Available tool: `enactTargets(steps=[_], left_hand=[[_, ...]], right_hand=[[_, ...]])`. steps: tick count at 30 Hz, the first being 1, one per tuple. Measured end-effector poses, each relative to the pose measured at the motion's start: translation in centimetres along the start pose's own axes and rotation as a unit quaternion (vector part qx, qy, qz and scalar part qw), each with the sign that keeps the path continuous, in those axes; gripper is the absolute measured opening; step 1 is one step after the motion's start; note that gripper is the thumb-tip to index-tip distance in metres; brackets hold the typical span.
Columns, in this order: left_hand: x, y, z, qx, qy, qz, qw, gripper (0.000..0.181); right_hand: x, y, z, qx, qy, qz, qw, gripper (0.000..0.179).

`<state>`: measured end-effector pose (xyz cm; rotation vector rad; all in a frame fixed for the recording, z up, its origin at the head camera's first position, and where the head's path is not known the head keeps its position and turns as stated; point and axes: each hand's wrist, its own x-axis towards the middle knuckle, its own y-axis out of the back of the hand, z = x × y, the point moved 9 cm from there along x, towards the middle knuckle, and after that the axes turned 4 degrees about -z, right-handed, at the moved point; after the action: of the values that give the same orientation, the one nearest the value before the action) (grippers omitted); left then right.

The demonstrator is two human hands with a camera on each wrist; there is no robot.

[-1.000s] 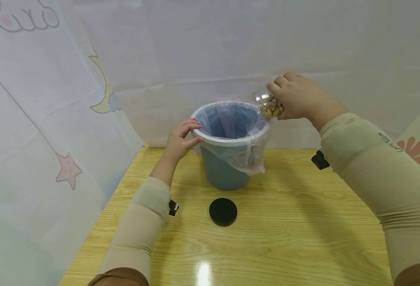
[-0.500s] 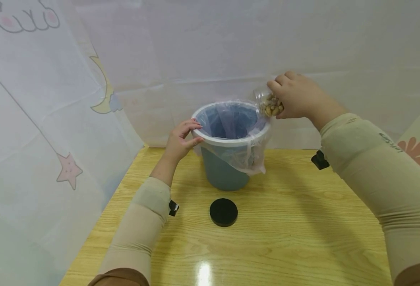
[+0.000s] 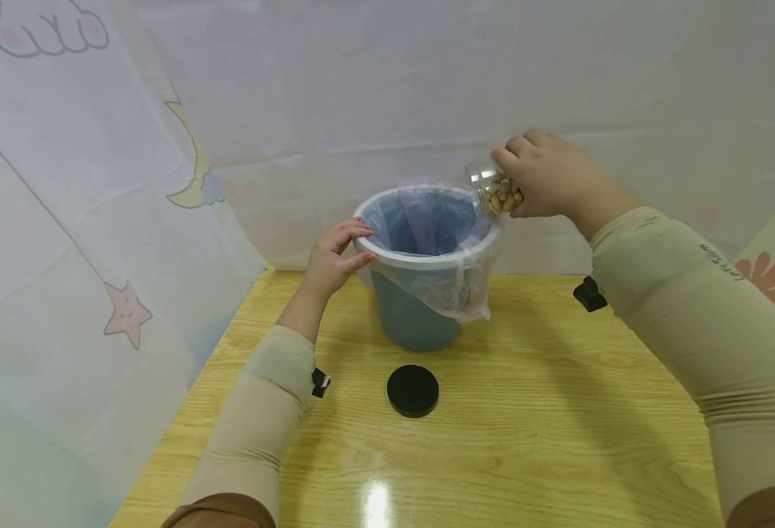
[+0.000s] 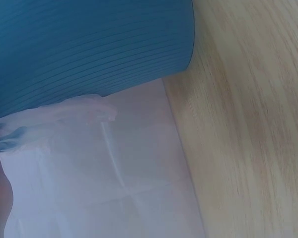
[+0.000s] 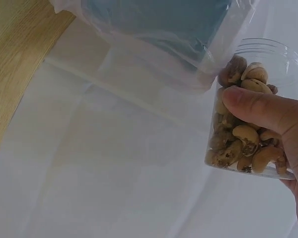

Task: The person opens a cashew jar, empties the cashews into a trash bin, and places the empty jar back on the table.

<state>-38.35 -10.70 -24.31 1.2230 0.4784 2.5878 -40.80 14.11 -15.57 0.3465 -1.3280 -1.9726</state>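
A blue trash bin [image 3: 413,312] with a white rim stands on the table, lined with a thin pinkish plastic bag [image 3: 456,297] folded over its rim. My left hand [image 3: 333,258] grips the bin's left rim, fingers over the edge and thumb at the front. At the right rim, my right hand [image 3: 548,180] holds a clear jar [image 3: 482,178] tilted with its open mouth toward the bin. Cashew nuts [image 5: 248,135], several of them dark-spotted, fill much of the jar in the right wrist view. The left wrist view shows the bin's ribbed side [image 4: 94,47] and a bit of hand.
A round black lid [image 3: 413,391] lies flat on the wooden table [image 3: 526,440] in front of the bin. Pale printed sheeting [image 3: 387,88] hangs close behind the bin and along the left side. Small black devices [image 3: 589,294] sit at both wrists.
My right hand and the jar have risen very slightly. The left hand, bin and lid stay put.
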Motion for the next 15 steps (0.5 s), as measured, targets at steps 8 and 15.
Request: enactTargets(steps=[8,15], left_hand=[[-0.02,-0.04,-0.11,-0.003,0.002,-0.002,1.0000,0.037],[0.00,-0.08,-0.15,-0.001,0.003,-0.004,1.0000,0.038]], right_hand=[[0.06,-0.18,-0.26,-0.011,0.011,0.007,0.9999,0.080],[-0.01,-0.26,-0.30,-0.020,0.013,0.016,0.9996,0.081]])
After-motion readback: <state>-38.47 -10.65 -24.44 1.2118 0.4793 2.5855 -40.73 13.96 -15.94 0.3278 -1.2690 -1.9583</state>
